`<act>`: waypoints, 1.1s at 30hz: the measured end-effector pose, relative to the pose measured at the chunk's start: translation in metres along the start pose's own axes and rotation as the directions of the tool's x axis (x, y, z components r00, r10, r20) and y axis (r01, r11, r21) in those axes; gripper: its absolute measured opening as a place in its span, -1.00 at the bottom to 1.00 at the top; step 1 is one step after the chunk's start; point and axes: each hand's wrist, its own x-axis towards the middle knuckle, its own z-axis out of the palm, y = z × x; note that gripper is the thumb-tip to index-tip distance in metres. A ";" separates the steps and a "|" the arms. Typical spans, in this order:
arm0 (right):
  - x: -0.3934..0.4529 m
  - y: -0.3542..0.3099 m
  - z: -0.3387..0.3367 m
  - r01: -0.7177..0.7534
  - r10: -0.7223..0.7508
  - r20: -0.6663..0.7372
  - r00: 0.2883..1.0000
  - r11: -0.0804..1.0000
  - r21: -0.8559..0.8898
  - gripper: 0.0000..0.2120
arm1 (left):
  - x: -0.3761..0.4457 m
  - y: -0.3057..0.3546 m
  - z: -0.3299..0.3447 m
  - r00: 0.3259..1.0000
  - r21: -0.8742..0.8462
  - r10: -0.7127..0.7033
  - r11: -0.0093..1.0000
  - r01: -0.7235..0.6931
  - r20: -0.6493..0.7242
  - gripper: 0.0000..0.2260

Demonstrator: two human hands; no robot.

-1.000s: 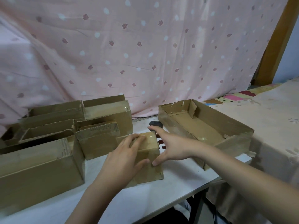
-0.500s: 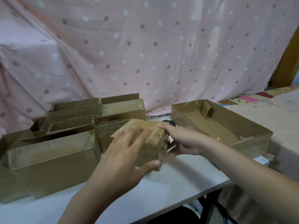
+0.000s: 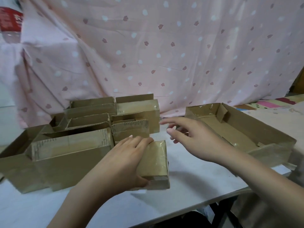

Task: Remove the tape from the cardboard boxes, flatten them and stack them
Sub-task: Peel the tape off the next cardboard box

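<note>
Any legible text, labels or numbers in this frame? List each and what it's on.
None can be read.
Bottle, top left: red label with white marks, too blurred to read.
Small box under the left hand: dark marks on its right edge, too small to read.
Other boxes: only tape and perforations, no print visible.

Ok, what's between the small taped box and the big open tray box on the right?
In the head view, only bare white table, with the right hand hovering open above that gap. The left hand holds the small box; the tray box stands apart.
</note>
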 end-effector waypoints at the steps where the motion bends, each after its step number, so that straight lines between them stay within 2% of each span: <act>1: -0.004 -0.005 -0.001 0.044 -0.044 0.045 0.998 0.999 -0.005 -0.78 | 0.000 -0.003 -0.001 0.999 -0.015 -0.008 1.000 0.008 0.042 -0.09; 4: -0.008 -0.002 0.009 0.104 -0.093 0.142 0.985 0.992 -0.073 -0.84 | 0.001 -0.009 -0.002 0.993 -0.054 0.017 0.998 -0.011 0.120 -0.09; 9: -0.001 0.009 0.023 0.099 -0.078 0.174 0.982 0.988 -0.117 -0.92 | -0.002 -0.009 0.001 0.961 -0.138 -0.014 0.989 0.054 0.275 -0.05; 11: 0.003 0.008 0.024 0.103 -0.071 0.195 0.978 0.982 -0.160 -0.95 | -0.003 -0.008 0.007 0.971 -0.126 0.004 0.992 0.027 0.240 -0.07; 14: 0.011 0.007 0.024 0.082 -0.020 0.219 0.976 0.958 -0.274 -0.90 | -0.007 0.002 0.019 0.987 -0.054 0.074 0.996 -0.067 0.141 -0.15; 18: 0.019 0.003 0.023 0.006 0.091 0.270 0.959 0.940 -0.341 -0.92 | -0.007 0.010 0.028 0.988 -0.049 0.067 0.997 -0.061 0.135 -0.11; 24: 0.026 0.000 0.027 0.024 0.146 0.347 0.926 0.898 -0.440 -0.91 | -0.005 0.010 0.036 0.994 0.015 0.074 0.997 -0.075 0.075 -0.06; 26: 0.024 0.003 0.031 0.041 0.112 0.355 0.928 0.917 -0.396 -0.88 | -0.006 0.009 0.039 0.997 0.016 0.062 0.998 -0.063 0.051 -0.06; 28: 0.017 0.008 0.031 0.019 0.076 0.329 0.941 0.960 -0.278 -0.85 | -0.007 0.007 0.043 0.998 0.030 0.053 0.998 -0.054 0.026 -0.05; 31: 0.002 0.022 0.030 -0.010 0.013 0.254 0.967 1.000 -0.013 -0.81 | -0.007 0.005 0.046 0.999 0.030 0.046 0.998 -0.047 0.020 -0.05; 33: -0.007 0.032 0.029 -0.029 -0.009 0.205 0.979 0.983 0.180 -0.81 | -0.006 0.004 0.045 0.998 0.025 0.052 0.998 -0.053 0.024 -0.05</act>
